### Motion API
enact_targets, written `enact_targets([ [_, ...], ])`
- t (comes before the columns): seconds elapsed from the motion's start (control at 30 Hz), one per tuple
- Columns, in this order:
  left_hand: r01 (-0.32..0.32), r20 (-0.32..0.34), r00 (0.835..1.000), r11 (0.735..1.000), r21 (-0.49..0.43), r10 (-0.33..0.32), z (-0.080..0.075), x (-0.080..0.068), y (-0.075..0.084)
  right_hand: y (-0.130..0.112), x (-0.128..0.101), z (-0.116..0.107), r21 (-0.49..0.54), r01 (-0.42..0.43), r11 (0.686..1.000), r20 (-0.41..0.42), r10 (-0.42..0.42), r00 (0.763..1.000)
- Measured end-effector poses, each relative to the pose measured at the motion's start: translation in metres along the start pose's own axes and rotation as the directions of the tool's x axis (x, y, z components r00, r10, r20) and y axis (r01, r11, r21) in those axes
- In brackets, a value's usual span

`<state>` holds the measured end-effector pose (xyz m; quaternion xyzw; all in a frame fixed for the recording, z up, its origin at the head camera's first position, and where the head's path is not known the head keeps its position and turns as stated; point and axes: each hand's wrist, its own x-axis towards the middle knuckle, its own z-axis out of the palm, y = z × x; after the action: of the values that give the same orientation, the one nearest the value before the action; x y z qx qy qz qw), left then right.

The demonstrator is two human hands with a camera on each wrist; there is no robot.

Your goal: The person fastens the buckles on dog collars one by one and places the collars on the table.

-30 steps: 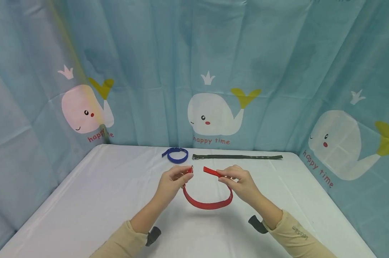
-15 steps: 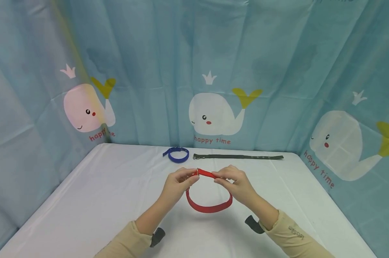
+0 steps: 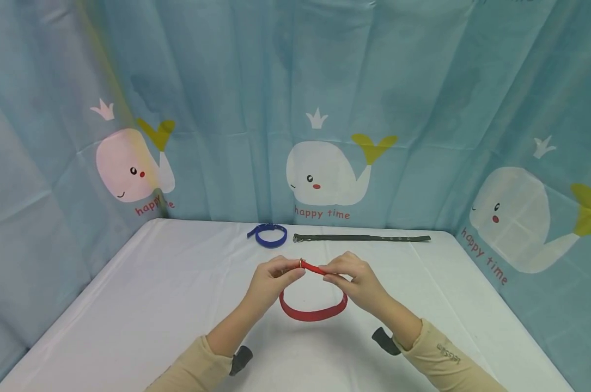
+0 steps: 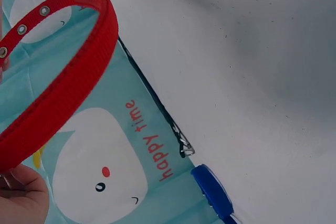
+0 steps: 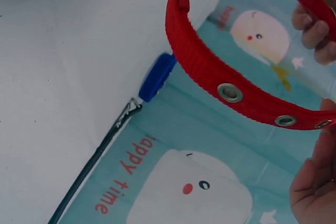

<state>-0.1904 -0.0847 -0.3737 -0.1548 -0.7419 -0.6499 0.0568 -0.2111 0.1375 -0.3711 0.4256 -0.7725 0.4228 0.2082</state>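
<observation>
Fingers of both hands meet above the table [image 3: 177,283], each pinching one end of the red collar [image 3: 313,313]. Left hand [image 3: 270,280] has thumb & fingers curled on the buckle end, a small metal ring showing just at its fingertips. Right hand [image 3: 356,280] pinches the strap tip between thumb & forefinger, tip pointing into the ring; can't tell how far it's through. Rest of the collar hangs in a loop below & between the two hands, toward the person, lifted off the white cloth w/ a faint shadow under it.

Left wrist view: collar [image 4: 58,93] arcs across the frame, eyelets visible near its upper end, w/ a bit of the hand at bottom left. Right wrist view: collar [image 5: 210,66] w/ metal eyelets running toward the fingers [image 5: 315,30].

Beyond the fingertips, well apart at the far table edge: blue collar [image 3: 269,235], closed into a small ring, & just right of it a dark strap [image 3: 361,238] lying flat & straight. Whale-print curtain [image 3: 324,109] behind.
</observation>
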Motion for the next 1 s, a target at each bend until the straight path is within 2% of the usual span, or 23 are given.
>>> enact_targets([
  [0.3,0.003,-0.024,1.0,0.999,0.033,-0.002,0.002,-0.001,-0.003,-0.004,-0.002,0.001,-0.055,-0.072,0.996,-0.003,0.072,0.997],
  [0.43,0.012,-0.025,1.0,0.998,0.064,-0.01,0.005,-0.001,-0.003,-0.007,-0.001,0.003,-0.053,-0.101,0.994,-0.018,0.1,0.995],
  [0.53,0.039,-0.014,0.999,0.996,0.085,-0.038,0.008,0.0,-0.005,-0.008,0.0,0.008,-0.023,-0.093,0.995,-0.01,0.093,0.996],
  [0.73,0.066,-0.001,0.998,0.997,0.029,-0.066,0.012,0.0,-0.006,-0.006,0.0,0.014,0.013,-0.075,0.997,-0.012,0.075,0.997],
  [0.87,0.083,-0.033,0.996,0.996,0.032,-0.082,0.012,-0.001,-0.004,-0.004,-0.003,0.014,0.014,-0.149,0.989,-0.007,0.149,0.989],
  [1.0,0.09,-0.085,0.993,0.996,0.026,-0.087,0.01,-0.001,-0.002,0.0,-0.009,0.013,0.012,-0.288,0.958,0.008,0.288,0.958],
])
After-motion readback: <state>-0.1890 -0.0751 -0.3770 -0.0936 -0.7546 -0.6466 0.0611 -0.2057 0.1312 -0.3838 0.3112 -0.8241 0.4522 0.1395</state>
